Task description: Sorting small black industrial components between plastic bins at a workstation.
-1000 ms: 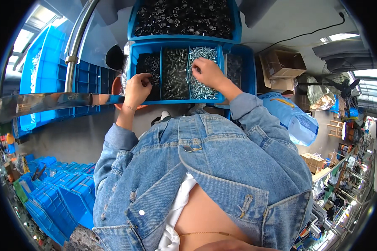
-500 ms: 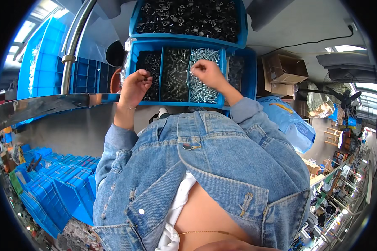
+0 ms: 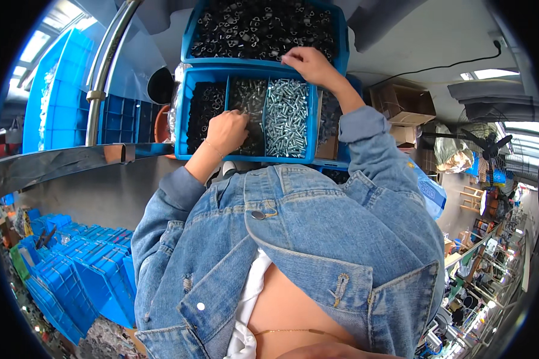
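Observation:
A blue divided bin [image 3: 263,160] stands in front of me with three compartments. Small black ring-like parts [image 3: 205,116] fill the left one, dark screws [image 3: 249,91] the middle, and shiny silver screws [image 3: 286,119] the right. My left hand [image 3: 226,133] is over the middle compartment, fingers curled down among the dark screws; its fingertips are partly hidden. Beyond this bin, a second blue bin holds many black looped clips [image 3: 254,30]. At that bin's near edge is my right hand [image 3: 310,64], fingers drawn together; whatever lies between them is too small to make out.
A metal pole [image 3: 94,113] and a metal rail [image 3: 66,166] are at the left. Stacked blue crates [image 3: 96,269] stand lower left. At the right are an open cardboard box [image 3: 404,102], a blue plastic bag [image 3: 430,191] and a black fan [image 3: 491,143].
My left hand has moved right and nearer me, from above the black rings into the dark screws. The right hand has left the silver screws and gone farther out to the clip bin.

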Tool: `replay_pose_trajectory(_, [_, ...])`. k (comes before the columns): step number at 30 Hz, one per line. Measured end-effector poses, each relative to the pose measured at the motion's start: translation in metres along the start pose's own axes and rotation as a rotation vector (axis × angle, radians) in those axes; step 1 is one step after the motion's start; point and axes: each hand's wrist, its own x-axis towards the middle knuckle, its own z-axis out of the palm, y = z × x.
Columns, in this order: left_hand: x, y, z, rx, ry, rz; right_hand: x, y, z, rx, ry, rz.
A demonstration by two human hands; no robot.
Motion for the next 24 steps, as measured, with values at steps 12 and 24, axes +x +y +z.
replay_pose_trajectory(12, [-0.030,-0.002,-0.019,-0.378,0.078,-0.100,0.037,0.042,-0.003,1.239,-0.437,0.046])
replay_pose_trajectory(24, [0.015,0.018,-0.107,-0.514,0.070,0.211,-0.078,-0.021,0.077,1.962,0.066,0.517])
